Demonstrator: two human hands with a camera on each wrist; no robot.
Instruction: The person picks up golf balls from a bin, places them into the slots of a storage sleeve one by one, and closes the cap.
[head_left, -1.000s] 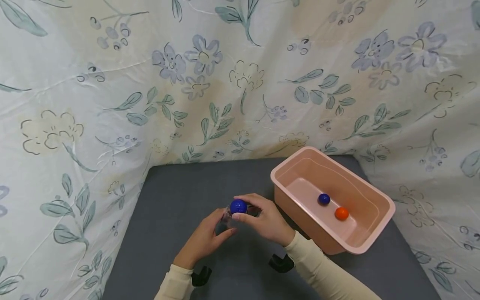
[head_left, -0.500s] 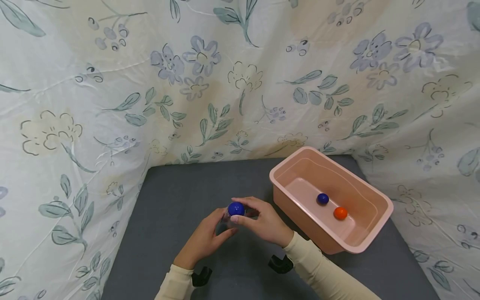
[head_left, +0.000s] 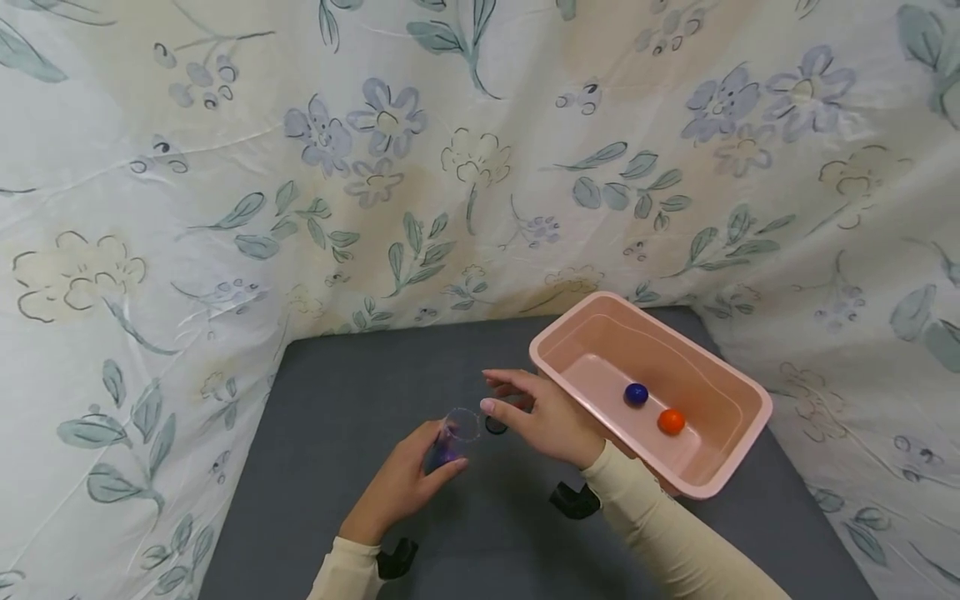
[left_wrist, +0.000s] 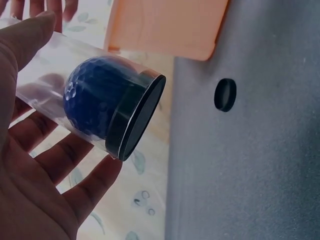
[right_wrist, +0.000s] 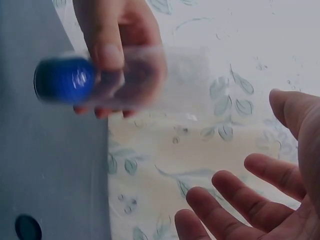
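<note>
My left hand (head_left: 397, 487) grips a clear plastic tube (head_left: 463, 423), its fingers and thumb curled round the wall. A dimpled blue golf ball (left_wrist: 95, 95) sits at the bottom of the tube, against the black cap (left_wrist: 135, 117) that closes that end. The tube's other end is uncovered. My right hand (head_left: 551, 417) hovers to the right of the tube with its fingers spread and nothing in them. Under its fingertips in the head view, a loose round black cap (head_left: 495, 425) lies on the table; the left wrist view shows it whole.
A pink plastic bin (head_left: 592, 425) stands on the right of the dark grey table (head_left: 360, 375). Inside it lie a blue ball (head_left: 636, 394) and an orange ball (head_left: 671, 422). Floral cloth (head_left: 420, 208) hangs behind and along both sides of the table.
The blue golf ball, earlier held by my right hand at the tube's mouth, is now down inside the tube. My right hand has let go and moved right. The loose black cap now shows.
</note>
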